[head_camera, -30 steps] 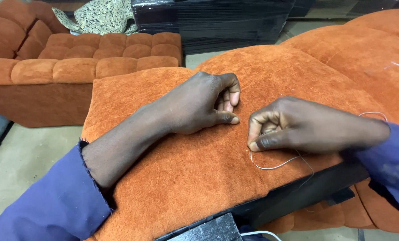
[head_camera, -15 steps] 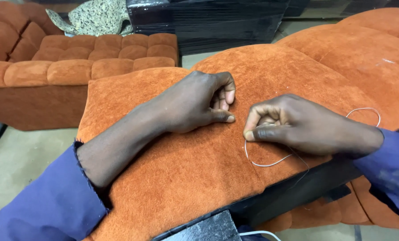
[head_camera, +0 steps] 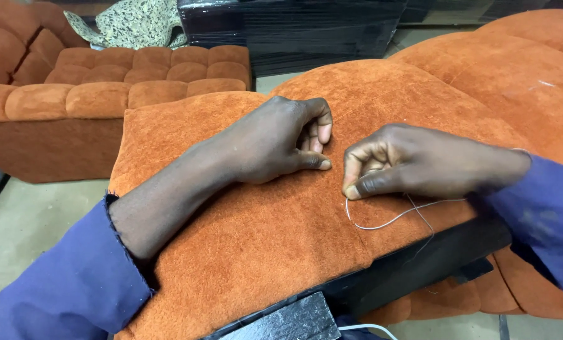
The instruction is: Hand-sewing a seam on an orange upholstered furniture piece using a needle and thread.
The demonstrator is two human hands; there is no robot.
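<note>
Concrete floor (head_camera: 29,220), pale and bare, shows at lower left beneath an upholstery work area.

Head view. An orange cushion (head_camera: 256,239) of plush fabric lies flat across the foreground, its front edge overhanging a black frame (head_camera: 420,264). Further orange padded pieces (head_camera: 514,69) rise behind it to the right. At upper left stands a tufted orange sofa (head_camera: 105,88), well apart from the cushion. A speckled cloth (head_camera: 130,22), cream with dark flecks, lies behind the sofa's seat. Next to it, at top centre, sits a large block-shaped package (head_camera: 294,28) bound in glossy black wrap; no label is legible on it. A black textured block (head_camera: 281,321) shows at the bottom edge, a white cable (head_camera: 363,327) just beside it.

Left hand (head_camera: 281,141): resting on the cushion, fingers curled loosely under, thumb pressed flat to the fabric, holding nothing that can be seen. Blue sleeve (head_camera: 55,289) pushed up the forearm.

Right hand (head_camera: 407,164): just beside the left, not touching it. Thumb and forefinger are pinched together at the fabric surface, on the thread (head_camera: 382,225) or a needle; which cannot be told. The pale thread loops from that pinch across the cushion's front edge, and a thinner strand trails down over the black frame.
</note>
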